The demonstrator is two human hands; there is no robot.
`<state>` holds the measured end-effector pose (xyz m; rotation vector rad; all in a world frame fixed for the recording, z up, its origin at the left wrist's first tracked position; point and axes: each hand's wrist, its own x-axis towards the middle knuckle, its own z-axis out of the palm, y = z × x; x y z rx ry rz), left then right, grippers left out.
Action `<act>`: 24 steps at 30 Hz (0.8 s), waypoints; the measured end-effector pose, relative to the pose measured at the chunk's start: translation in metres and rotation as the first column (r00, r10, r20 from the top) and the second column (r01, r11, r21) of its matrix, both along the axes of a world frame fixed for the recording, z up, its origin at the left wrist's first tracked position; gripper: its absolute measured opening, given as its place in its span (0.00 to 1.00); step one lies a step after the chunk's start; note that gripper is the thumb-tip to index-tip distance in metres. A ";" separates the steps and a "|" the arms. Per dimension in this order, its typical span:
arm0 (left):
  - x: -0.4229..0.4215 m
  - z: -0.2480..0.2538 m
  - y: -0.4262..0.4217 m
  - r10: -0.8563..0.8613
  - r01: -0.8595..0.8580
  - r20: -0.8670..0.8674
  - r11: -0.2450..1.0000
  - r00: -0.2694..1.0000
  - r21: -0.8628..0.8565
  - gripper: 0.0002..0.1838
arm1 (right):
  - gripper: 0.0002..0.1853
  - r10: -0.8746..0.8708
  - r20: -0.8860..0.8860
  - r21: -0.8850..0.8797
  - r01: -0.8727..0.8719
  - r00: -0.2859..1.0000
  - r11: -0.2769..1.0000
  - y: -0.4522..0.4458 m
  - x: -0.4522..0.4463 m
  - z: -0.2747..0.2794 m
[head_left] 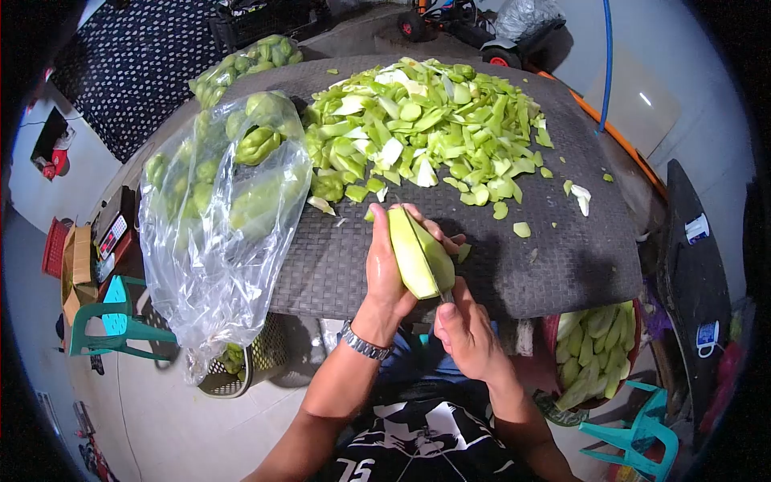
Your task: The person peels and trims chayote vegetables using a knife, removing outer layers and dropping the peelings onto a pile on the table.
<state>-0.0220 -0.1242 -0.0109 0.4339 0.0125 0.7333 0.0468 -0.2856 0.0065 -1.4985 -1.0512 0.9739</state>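
Observation:
My left hand [385, 269], with a metal watch on the wrist, is wrapped around a peeled pale green chayote [411, 261] over the table's near edge. My right hand [472, 333] is closed on a knife [447, 296]. The thin dark blade runs lengthwise along the chayote, which looks split along that line; how deep the blade sits I cannot tell. Beyond my hands, a large heap of green peelings and offcuts [434, 120] covers the back of the dark woven-pattern table [353, 265]. Most of the knife handle is hidden in my right fingers.
A clear plastic bag of whole chayotes [241, 177] lies at the table's left, its end hanging over the edge. Another bag [257, 58] sits behind. Below right stands a tub of peeled pieces [594, 345]; below left, a basket [265, 353]. Teal chairs [120, 317] flank the table.

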 end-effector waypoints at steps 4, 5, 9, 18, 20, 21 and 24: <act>0.001 0.011 0.002 -0.035 0.034 -0.101 0.999 0.994 -0.009 0.36 | 0.27 -0.017 0.079 0.023 0.015 0.997 1.000 0.000 0.004 0.004; 0.001 0.003 0.010 -0.137 0.138 -0.056 0.990 0.989 0.013 0.42 | 0.27 -0.009 0.107 0.014 0.007 0.994 1.000 0.000 0.008 0.007; -0.009 0.000 0.033 0.136 -0.096 -0.416 0.989 0.899 0.115 0.44 | 0.24 -0.016 0.279 -0.068 0.036 0.960 0.997 0.003 0.037 0.016; -0.026 0.091 0.058 0.608 0.220 0.141 -0.480 0.781 0.849 0.48 | 0.15 0.134 0.636 -0.165 -0.035 0.760 0.986 0.006 0.063 0.021; -0.014 0.091 0.065 0.594 0.487 -0.075 -0.573 0.801 0.660 0.51 | 0.12 0.102 0.721 -0.099 -0.044 0.685 0.994 0.005 0.059 0.014; -0.009 0.090 0.067 0.593 0.588 -0.186 -0.612 0.783 0.528 0.53 | 0.11 0.082 0.758 -0.067 -0.048 0.647 0.997 0.005 0.057 0.011; 0.009 0.091 0.066 0.679 0.719 -0.236 -0.669 0.695 0.189 0.51 | 0.09 0.112 0.770 -0.130 -0.017 0.628 0.991 0.005 0.054 0.014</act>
